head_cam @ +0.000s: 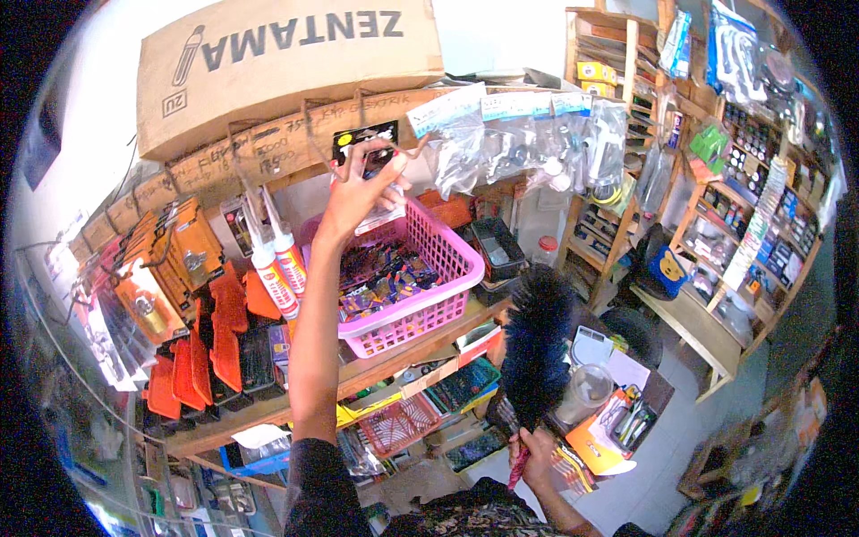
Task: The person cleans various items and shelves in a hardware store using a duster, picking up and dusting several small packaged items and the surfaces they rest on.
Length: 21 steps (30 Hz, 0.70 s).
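My left hand (370,184) is raised in front of a wooden rail with wire hooks, its fingers curled at a hanging black carded pack (376,133). Whether the fingers grip the pack or only touch it, I cannot tell. Below my left forearm stands a pink plastic basket (443,295) holding many small packets. My right hand (535,451), low on the right, is closed around the reddish handle of a duster (537,342) with dark bristles. The duster's head points upward.
A large cardboard box (288,74) rests above the rail (262,144). Carded padlocks (191,248), sealant tubes (268,275) and orange-red plastic bins (225,329) crowd the left. Clear packets (510,141) hang rightward. Shelves (751,221) and a wooden bench (691,329) stand at right.
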### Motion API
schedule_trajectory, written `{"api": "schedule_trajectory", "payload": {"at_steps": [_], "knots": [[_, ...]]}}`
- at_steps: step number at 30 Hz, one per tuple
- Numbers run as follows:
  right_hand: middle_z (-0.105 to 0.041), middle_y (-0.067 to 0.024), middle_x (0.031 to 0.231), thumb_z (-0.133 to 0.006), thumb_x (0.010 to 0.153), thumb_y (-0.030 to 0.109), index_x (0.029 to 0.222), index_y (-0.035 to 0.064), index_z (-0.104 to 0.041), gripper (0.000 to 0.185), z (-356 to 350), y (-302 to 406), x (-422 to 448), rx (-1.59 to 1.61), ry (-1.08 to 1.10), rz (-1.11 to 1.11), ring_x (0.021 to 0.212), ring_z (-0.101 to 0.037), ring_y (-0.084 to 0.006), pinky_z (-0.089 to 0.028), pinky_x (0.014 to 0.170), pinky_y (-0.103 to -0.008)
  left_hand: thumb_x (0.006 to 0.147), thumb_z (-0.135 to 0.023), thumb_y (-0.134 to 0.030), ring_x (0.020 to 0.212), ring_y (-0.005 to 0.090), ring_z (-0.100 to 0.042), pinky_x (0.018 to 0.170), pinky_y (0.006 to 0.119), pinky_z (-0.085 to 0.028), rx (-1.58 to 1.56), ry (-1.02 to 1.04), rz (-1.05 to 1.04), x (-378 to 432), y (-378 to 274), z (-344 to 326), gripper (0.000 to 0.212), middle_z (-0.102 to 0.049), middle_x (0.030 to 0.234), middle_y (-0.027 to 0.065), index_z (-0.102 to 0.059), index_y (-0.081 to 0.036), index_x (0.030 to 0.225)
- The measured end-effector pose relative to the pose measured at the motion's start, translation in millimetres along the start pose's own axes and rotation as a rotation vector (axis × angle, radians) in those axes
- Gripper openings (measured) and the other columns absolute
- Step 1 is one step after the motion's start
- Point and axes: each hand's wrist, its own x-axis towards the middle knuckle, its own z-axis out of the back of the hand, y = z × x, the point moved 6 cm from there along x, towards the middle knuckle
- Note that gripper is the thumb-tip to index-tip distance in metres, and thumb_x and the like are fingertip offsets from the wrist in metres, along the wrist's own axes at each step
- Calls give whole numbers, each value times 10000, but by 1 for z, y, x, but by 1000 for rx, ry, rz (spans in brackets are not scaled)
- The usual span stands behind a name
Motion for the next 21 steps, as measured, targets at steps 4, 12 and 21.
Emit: {"api": "schedule_trajectory", "payload": {"at_steps": [4, 12, 21], "knots": [[-587, -86, 635, -494, 927, 256, 938, -62, -589, 332, -12, 37, -4, -97, 102, 48, 437, -511, -139, -407, 429, -247, 913, -382, -579, 655, 190, -644, 599, 291, -535, -398, 111, 180, -19, 17, -27, 620, -637, 794, 125, -477, -23, 1168], [-522, -68, 595, -454, 955, 328, 837, 38, -464, 314, -40, 105, 1, -38, 153, 49, 419, -488, -143, -433, 411, -262, 780, -185, -805, 692, 321, -648, 662, 445, -534, -937, 379, 342, -23, 35, -125, 896, -626, 782, 170, -546, -7, 972], [-425, 28, 563, -416, 986, 292, 700, 91, -402, 350, -97, 23, 75, -316, 88, 339, 430, -347, -68, -289, 395, -238, 797, -263, -755, 966, 487, -564, 865, 576, -436, -1432, 808, 440, -12, 103, -185, 866, -594, 1036, 281, -556, 0, 1104]]}}
